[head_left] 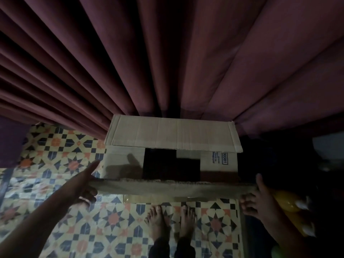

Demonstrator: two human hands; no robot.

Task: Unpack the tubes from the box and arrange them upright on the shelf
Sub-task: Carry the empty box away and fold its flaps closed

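Note:
A large cardboard box (121,162) stands on the patterned floor against a maroon curtain. Its far flap (173,134) is folded up and back. The near flap (173,189) is raised toward me, held at both ends. My left hand (87,187) grips its left end, thumb on top and fingers underneath. At the right end my right hand (258,198) grips the same way. Two inner side flaps lie partly over the opening. The gap between them (167,164) is black, and no tubes show inside. No shelf is in view.
The maroon curtain (167,62) fills the upper view right behind the box. My bare feet (171,220) stand on the tiled floor (55,164) just before the box. A yellow rounded object (286,202) lies in the dark area at right.

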